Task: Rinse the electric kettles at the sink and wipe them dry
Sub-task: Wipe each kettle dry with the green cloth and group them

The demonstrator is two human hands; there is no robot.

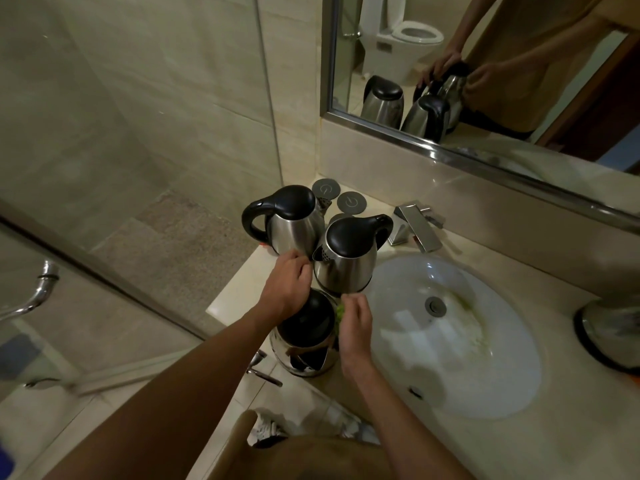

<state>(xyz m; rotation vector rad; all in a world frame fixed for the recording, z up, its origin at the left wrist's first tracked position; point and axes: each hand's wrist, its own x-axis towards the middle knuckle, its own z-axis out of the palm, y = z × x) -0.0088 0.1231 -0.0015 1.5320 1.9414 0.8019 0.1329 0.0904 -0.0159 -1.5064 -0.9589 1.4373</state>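
Observation:
Three steel kettles with black lids stand on the counter left of the white sink (491,386). The nearest kettle (306,336) sits at the counter's front edge. My left hand (289,289) grips the top of it from above, at the handle. My right hand (355,322) holds a small green cloth (340,311) against that kettle's right side. Behind stand a middle kettle (349,258) with its spout toward me and a far-left kettle (291,220) with its handle pointing left.
Grey round kettle bases (351,202) lie by the wall. A chrome tap (417,225) stands behind the sink. Another round metal object (613,327) sits on the counter at the right. A mirror (485,64) hangs above; a glass shower screen (104,237) stands left.

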